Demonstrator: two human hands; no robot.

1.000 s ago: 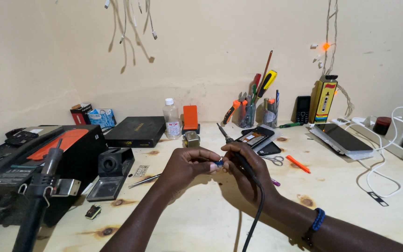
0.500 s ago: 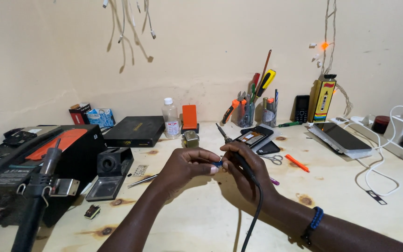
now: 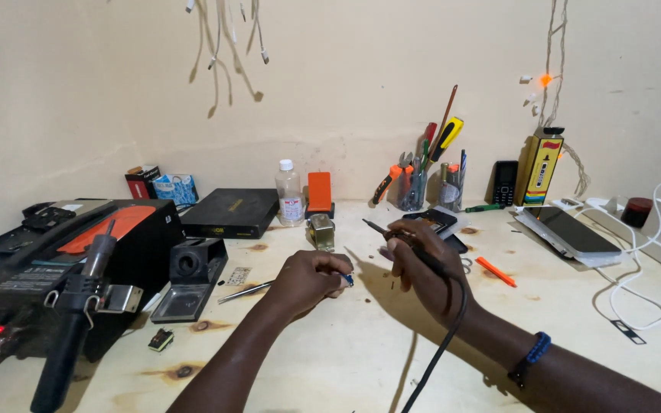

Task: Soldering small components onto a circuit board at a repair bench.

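A soldering iron (image 3: 415, 246) is held in the right hand (image 3: 421, 268), fingers wrapped tight about the handle, tip pointing up and left; its black cord (image 3: 441, 348) is trailed down along the forearm. A small blue part (image 3: 348, 281) is pinched narrowly between the fingertips of the left hand (image 3: 307, 281), just above the wooden table (image 3: 330, 359). The two hands are set near each other at table centre, apart, not touching. Tweezers (image 3: 242, 291) are laid just left of the left hand. A soldering station (image 3: 55, 260) is seen at far left, with a black holder (image 3: 191, 275) beside it. Behind the hands, a small metal block (image 3: 320, 231), a clear bottle (image 3: 289, 193) and a tool cup (image 3: 415, 187) are noted. An orange cutter (image 3: 496, 271) is laid to the right of the right hand.
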